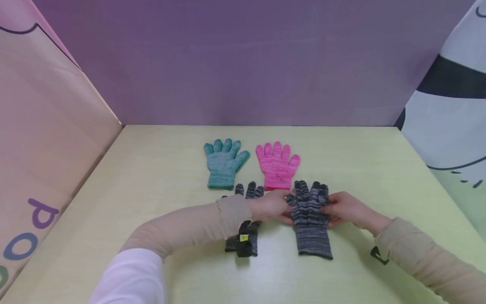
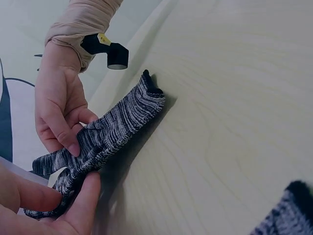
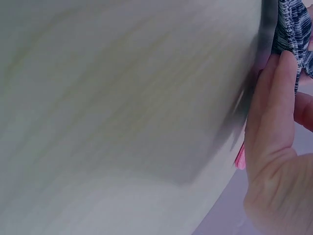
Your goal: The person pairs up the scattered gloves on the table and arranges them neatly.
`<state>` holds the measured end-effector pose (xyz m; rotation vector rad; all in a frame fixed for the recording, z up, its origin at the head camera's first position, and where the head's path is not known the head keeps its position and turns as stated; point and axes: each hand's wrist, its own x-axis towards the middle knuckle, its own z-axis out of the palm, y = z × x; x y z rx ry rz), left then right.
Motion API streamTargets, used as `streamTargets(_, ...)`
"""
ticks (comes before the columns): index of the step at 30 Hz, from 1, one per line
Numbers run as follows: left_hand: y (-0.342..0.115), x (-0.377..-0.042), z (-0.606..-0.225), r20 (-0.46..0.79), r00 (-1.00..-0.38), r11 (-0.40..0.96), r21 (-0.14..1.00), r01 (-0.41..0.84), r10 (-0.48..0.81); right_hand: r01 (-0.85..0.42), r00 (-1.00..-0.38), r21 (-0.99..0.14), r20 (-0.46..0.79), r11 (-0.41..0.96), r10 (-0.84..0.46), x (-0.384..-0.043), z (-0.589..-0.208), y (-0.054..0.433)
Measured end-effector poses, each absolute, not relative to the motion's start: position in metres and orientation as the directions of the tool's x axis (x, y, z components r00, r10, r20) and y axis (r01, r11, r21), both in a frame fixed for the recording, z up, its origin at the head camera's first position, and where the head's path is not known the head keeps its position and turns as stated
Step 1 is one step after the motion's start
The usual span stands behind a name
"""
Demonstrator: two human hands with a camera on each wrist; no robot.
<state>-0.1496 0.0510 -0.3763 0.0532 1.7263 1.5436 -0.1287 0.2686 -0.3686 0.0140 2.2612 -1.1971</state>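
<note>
A black-and-grey knit glove (image 1: 312, 230) is held between both hands, fingers pointing away and cuff toward the near side. My left hand (image 1: 271, 205) pinches its left edge near the thumb. On the opposite edge, my right hand (image 1: 349, 210) grips the knit between thumb and fingers. The left wrist view shows the glove (image 2: 115, 125) slanted over the tabletop, with thumb and fingers of both hands on it. A second black-and-grey glove (image 1: 252, 192) lies to the left, its middle hidden under my left forearm.
Farther back on the pale wooden table (image 1: 159, 169) a teal glove (image 1: 222, 166) and a pink glove (image 1: 278, 164) lie flat side by side. A purple panel (image 1: 247, 63) stands behind the table, with printed panels at the left and right sides.
</note>
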Motion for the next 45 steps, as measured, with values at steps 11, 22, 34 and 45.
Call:
streamTargets(11, 0.047, -0.151, -0.366, -0.501, -0.675, 0.301, 0.865, -0.401, 0.542, 0.261, -0.838, -0.777, -0.477, 0.573, -0.264, -0.126, -0.359, 0.267)
streamTargets(22, 0.023, -0.163, -0.347, -0.505, -0.663, 0.325, 0.863, -0.387, 0.552, 0.197, -0.854, -0.832, -0.406, 0.518, -0.327, -0.134, -0.346, 0.252)
streamTargets(34, -0.012, -0.169, -0.333, -0.474, -0.715, 0.334, 0.878, -0.342, 0.514, 0.182, -0.856, -0.869, -0.371, 0.461, -0.361, -0.140, -0.339, 0.217)
streamTargets(45, -0.052, -0.166, -0.331, -0.497, -0.752, 0.375, 0.858, -0.351, 0.433, 0.201, -0.831, -0.893, -0.373, 0.403, -0.412, -0.142, -0.337, 0.173)
